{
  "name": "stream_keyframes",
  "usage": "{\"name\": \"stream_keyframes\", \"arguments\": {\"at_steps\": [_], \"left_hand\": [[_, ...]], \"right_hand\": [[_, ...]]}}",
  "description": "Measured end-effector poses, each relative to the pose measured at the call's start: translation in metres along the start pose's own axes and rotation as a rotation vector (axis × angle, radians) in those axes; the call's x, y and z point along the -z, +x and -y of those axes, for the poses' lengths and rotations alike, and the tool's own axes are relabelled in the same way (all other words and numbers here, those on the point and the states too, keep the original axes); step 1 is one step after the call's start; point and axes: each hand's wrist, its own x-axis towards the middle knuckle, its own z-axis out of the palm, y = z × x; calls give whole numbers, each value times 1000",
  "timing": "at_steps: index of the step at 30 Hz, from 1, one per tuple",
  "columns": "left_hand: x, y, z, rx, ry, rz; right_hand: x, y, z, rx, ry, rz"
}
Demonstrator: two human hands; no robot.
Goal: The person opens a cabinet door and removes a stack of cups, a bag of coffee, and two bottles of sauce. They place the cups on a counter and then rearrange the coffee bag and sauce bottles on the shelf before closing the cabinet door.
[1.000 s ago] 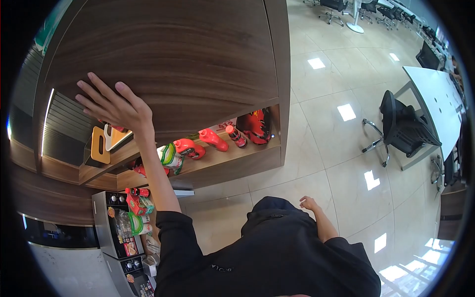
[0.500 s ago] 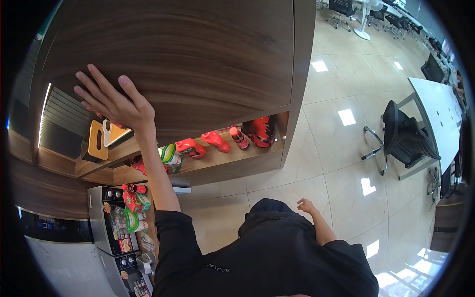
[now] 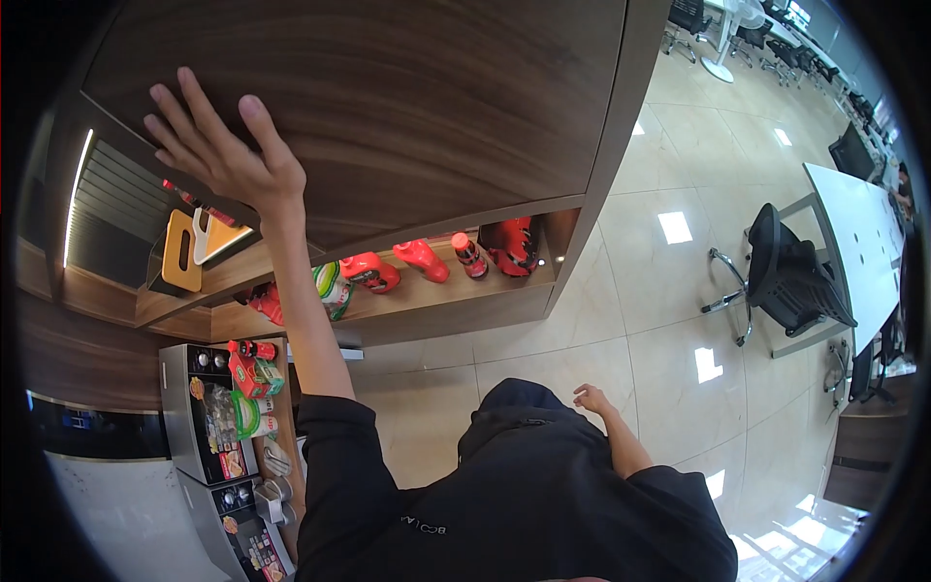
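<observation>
My left hand [image 3: 238,155] is raised with its fingers spread against the dark wood cabinet door [image 3: 417,107], near its lower left part. It holds nothing. Below the door, an open shelf [image 3: 427,305] bears red bottles [image 3: 371,273], a dark-capped red bottle [image 3: 469,256] and a red and black package [image 3: 510,246]. Left of my wrist are an orange cutting board [image 3: 178,250] and a white-edged one [image 3: 215,240] in a holder. My right hand [image 3: 592,398] hangs low over the floor beside my body, fingers loosely curled and partly apart, with nothing in it.
At the lower left, two appliances [image 3: 184,412] stand by a counter with packets and red bottles [image 3: 254,367]. A black office chair [image 3: 786,272] and a white table [image 3: 853,242] stand on the right. Part of a person [image 3: 904,189] shows at the far right edge.
My left hand has moved up in the view, still spread at the door. More of the door's lower left edge shows. The view has shifted slightly; my right hand remains low.
</observation>
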Motion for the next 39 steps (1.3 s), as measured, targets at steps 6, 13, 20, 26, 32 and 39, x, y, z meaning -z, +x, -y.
{"name": "stream_keyframes", "arguments": {"at_steps": [6, 13, 20, 26, 32, 39], "left_hand": [[3, -1, 2, 0, 4, -3], [12, -19, -8, 34, 27, 56], [86, -189, -73, 403, -172, 587], [237, -443, -165, 834, -565, 1084], [339, -591, -163, 1310, -1256, 1911], [362, -630, -129, 1254, -737, 1661]], "right_hand": [[-3, -11, 5, -14, 69, -3], [-12, -14, -18, -51, 117, -28], [-14, 9, -5, -1, 173, 119], [79, 7, 170, 652, 194, -474], [246, -162, 455, 1279, 272, -1252], [342, -321, 643, 1692, 250, -1461]]}}
